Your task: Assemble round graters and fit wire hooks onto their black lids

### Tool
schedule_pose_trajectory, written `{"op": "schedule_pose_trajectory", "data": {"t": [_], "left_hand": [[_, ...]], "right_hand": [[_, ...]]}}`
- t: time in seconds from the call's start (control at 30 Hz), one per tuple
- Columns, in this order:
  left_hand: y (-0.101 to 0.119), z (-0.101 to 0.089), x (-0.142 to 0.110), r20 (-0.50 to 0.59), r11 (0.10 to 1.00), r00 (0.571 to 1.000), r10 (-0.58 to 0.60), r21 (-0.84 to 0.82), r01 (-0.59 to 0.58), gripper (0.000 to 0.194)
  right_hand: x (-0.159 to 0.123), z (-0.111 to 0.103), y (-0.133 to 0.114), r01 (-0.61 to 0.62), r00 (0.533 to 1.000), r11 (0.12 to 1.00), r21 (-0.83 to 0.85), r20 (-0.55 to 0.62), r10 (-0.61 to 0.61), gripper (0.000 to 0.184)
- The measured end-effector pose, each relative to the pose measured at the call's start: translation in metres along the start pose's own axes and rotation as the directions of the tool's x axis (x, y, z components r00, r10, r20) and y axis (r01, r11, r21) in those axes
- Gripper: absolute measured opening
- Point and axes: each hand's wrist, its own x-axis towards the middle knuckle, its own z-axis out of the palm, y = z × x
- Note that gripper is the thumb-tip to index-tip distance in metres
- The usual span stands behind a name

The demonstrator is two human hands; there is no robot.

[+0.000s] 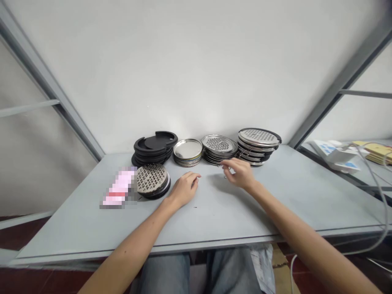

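Note:
My left hand [184, 188] rests on the grey table, its fingers loosely bent, with a gap at the thumb and nothing visible in it. Left of it is a low stack of round grater plates [152, 178] with black parts underneath. My right hand [239, 172] is raised a little over the table, thumb and fingertips pinched on a small bent wire [226, 177], mostly hidden by the fingers. Behind that hand stand a stack of round metal grater discs [219, 144] and a pile of black-rimmed graters [259, 136] with wire parts at its left side.
Black round holders [156, 141] and plain metal discs [188, 149] are stacked along the wall. A blurred pink item [119, 188] lies at left. Metal frame posts [343, 87] flank the table. White boxes [332, 155] and a loose cable [381, 192] are at right.

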Motion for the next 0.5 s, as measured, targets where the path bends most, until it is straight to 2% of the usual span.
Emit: {"op": "schedule_pose_trajectory", "data": {"t": [0.07, 0.2, 0.3, 0.5], "left_hand": [[-0.001, -0.001, 0.000, -0.010, 1.000, 1.000, 0.003, 0.001, -0.003, 0.027], [-0.001, -0.003, 0.000, 0.004, 1.000, 1.000, 0.004, -0.001, -0.004, 0.032], [0.001, -0.004, 0.000, 0.006, 1.000, 1.000, 0.007, 0.001, -0.007, 0.029], [0.002, -0.005, 0.000, 0.017, 0.997, 0.999, -0.041, 0.065, 0.040, 0.023]], "right_hand": [[0.006, 0.020, -0.020, -0.011, 0.997, 0.998, 0.062, 0.082, 0.006, 0.026], [0.012, 0.042, -0.041, -0.106, 0.990, 0.972, 0.208, 0.115, 0.083, 0.027], [0.007, 0.044, -0.041, -0.134, 0.982, 0.954, 0.269, 0.166, 0.091, 0.024], [0.000, 0.040, -0.029, -0.195, 0.964, 0.955, 0.224, 0.224, 0.144, 0.022]]}}
